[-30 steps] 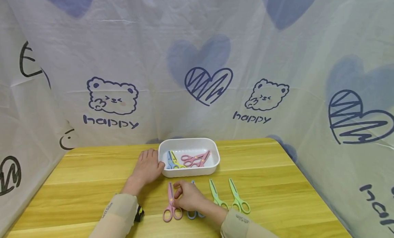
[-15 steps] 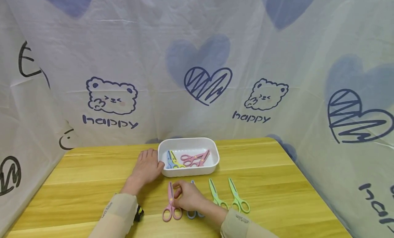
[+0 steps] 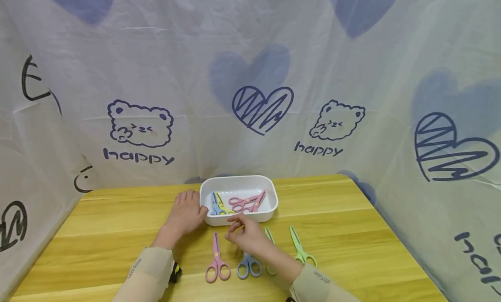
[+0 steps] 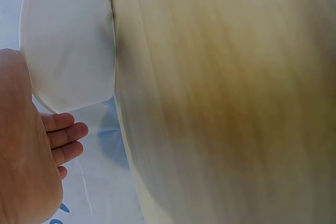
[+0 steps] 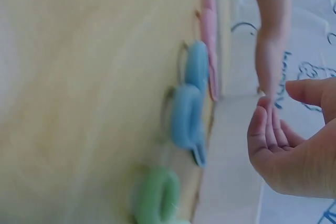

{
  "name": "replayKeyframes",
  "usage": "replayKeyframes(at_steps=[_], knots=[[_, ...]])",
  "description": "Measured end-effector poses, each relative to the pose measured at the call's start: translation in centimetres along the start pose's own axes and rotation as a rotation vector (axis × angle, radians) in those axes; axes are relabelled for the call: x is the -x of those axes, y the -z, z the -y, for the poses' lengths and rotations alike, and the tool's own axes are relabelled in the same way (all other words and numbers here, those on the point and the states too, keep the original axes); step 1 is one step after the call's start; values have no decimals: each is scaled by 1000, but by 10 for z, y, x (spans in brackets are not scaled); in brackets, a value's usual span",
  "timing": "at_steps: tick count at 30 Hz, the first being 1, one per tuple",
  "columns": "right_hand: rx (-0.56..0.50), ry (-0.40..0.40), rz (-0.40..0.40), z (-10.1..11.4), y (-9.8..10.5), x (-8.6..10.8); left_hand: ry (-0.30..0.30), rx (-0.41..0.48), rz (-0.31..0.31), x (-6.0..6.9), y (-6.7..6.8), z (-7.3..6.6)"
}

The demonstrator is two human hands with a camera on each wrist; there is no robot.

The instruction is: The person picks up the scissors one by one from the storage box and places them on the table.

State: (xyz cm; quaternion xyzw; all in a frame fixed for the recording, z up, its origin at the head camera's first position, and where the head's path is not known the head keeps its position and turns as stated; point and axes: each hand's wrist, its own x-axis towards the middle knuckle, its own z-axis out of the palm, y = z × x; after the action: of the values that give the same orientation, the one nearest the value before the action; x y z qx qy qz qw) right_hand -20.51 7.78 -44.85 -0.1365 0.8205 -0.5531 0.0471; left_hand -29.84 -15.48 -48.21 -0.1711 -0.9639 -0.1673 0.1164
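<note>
In the head view my left hand (image 3: 186, 213) rests against the left end of a white plastic box (image 3: 219, 220), its fingers relaxed; the left wrist view shows its palm beside the box wall. My right hand (image 3: 248, 237) is over the table in front of the box, fingers loosely bent, with nothing between thumb and fingers (image 5: 262, 124). Under it are blue scissors (image 3: 248, 266), their blades mostly hidden. Pink scissors (image 3: 216, 263) lie to the left. Green scissors (image 3: 268, 233), partly covered by my right hand and forearm, and another green pair (image 3: 299, 246) lie to the right.
Inside the box lie blue scissors (image 3: 215, 204), yellow scissors (image 3: 221, 203) and pink scissors (image 3: 256, 204), probably two pairs. A black and yellow object (image 3: 175, 272) shows at my left wrist. Printed cloth (image 3: 203, 132) hangs behind the wooden table (image 3: 344, 206).
My right hand has come away from the pink scissors, moving up and right toward the box front. The blue scissors' handles are now uncovered. My left hand has stayed at the box.
</note>
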Motion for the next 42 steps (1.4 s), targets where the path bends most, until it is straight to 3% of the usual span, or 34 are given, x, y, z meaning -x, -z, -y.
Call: replayKeyframes(at_steps=[6, 14, 17, 21, 27, 33, 42], knots=[[-8, 142, -165, 2, 21, -11, -5, -6, -2, 0, -2, 2], [96, 224, -358, -2, 50, -26, -11, -6, -16, 1, 2, 0], [175, 252, -419, -9, 62, -32, -10, -8, -18, 1, 5, -3], [333, 232, -481, -20, 77, -39, -4, -5, -13, 2, 7, -5], [583, 147, -472, -41, 99, -51, -2, -11, -7, 1, 8, -6], [767, 121, -419, -57, 116, -59, 4, -26, 7, 2, 12, -8], [890, 51, -288, -66, 128, -67, -14, -22, -8, 2, 9, -6]])
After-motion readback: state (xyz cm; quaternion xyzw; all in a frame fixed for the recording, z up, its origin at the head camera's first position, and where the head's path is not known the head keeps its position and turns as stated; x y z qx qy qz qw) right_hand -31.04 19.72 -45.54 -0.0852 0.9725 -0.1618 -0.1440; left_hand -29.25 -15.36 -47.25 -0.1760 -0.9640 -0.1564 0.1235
